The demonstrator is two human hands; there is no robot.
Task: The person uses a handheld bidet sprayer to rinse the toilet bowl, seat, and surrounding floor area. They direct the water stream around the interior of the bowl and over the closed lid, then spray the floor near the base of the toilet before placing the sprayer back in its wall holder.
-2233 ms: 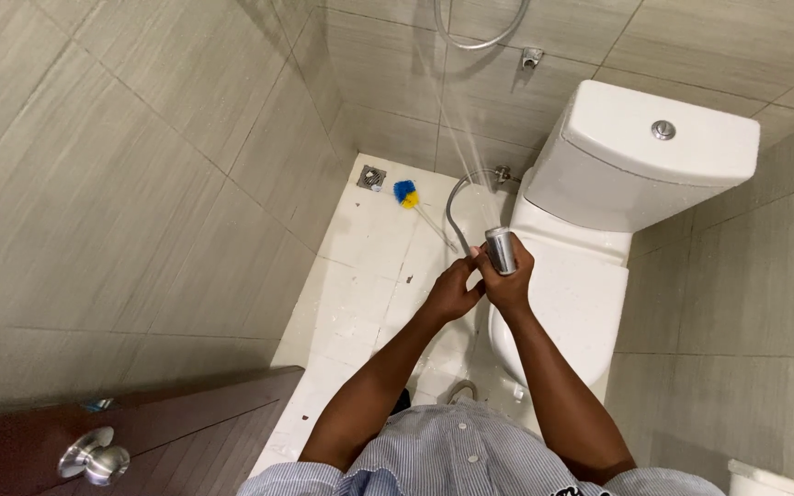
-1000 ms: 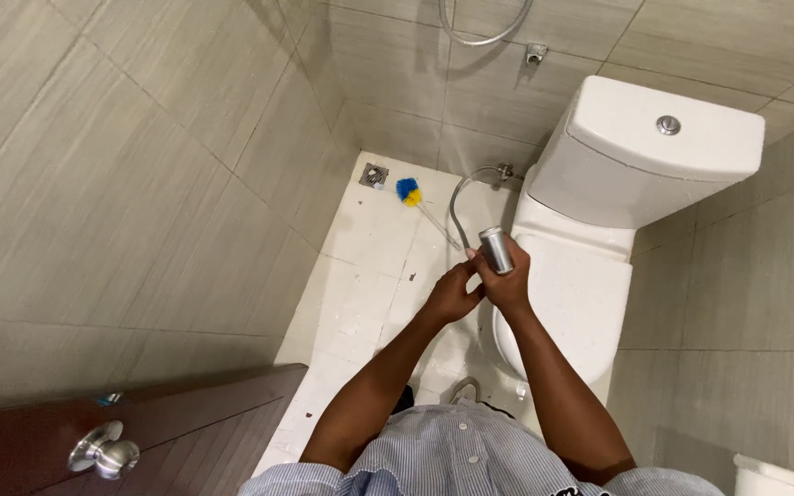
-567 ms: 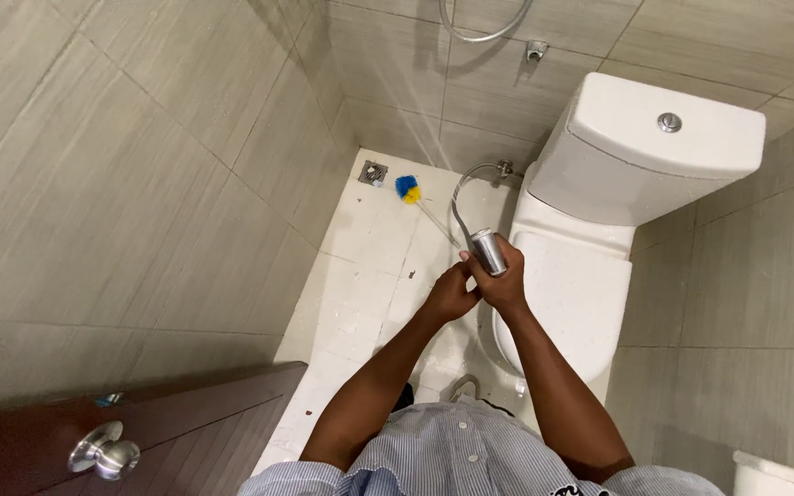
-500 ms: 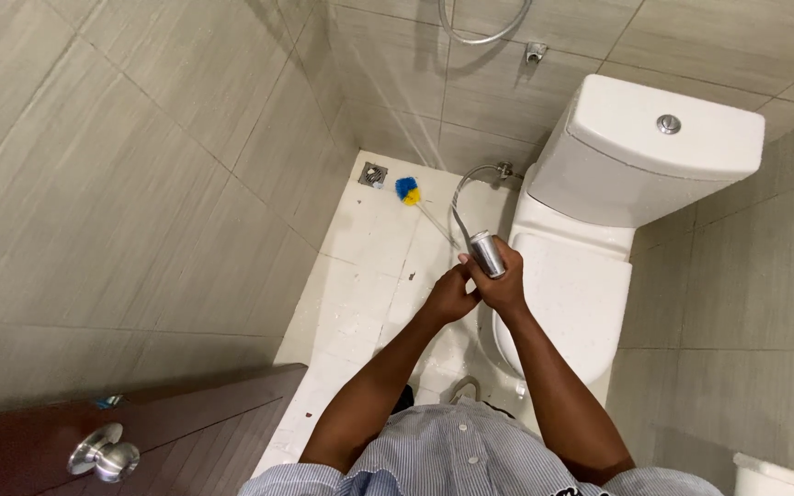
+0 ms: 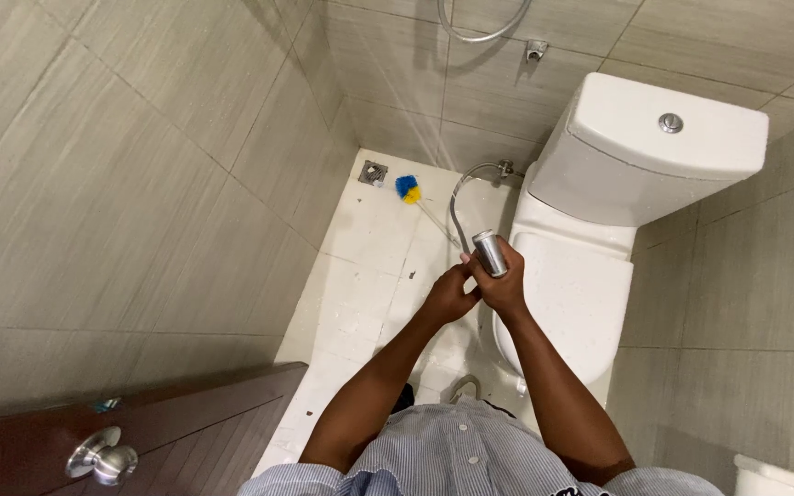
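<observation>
My right hand (image 5: 504,287) is closed around a chrome hand sprayer (image 5: 489,253), its head pointing up and away from me. A metal hose (image 5: 457,197) loops from the sprayer back to a valve on the wall beside the toilet. My left hand (image 5: 448,294) sits right against the right one, fingers curled at the lower part of the sprayer. Both hands hover over the floor just left of the white toilet (image 5: 590,266), whose lid is down.
A blue and yellow toilet brush (image 5: 408,189) lies on the white floor tiles near a square floor drain (image 5: 373,173). A dark wooden door (image 5: 140,422) with a round metal knob (image 5: 103,456) stands at lower left. Grey tiled walls close in on both sides.
The sprayer and both hands have stayed near the toilet's left edge, shifting only slightly. The hose loop has moved a little. The view has shifted slightly.
</observation>
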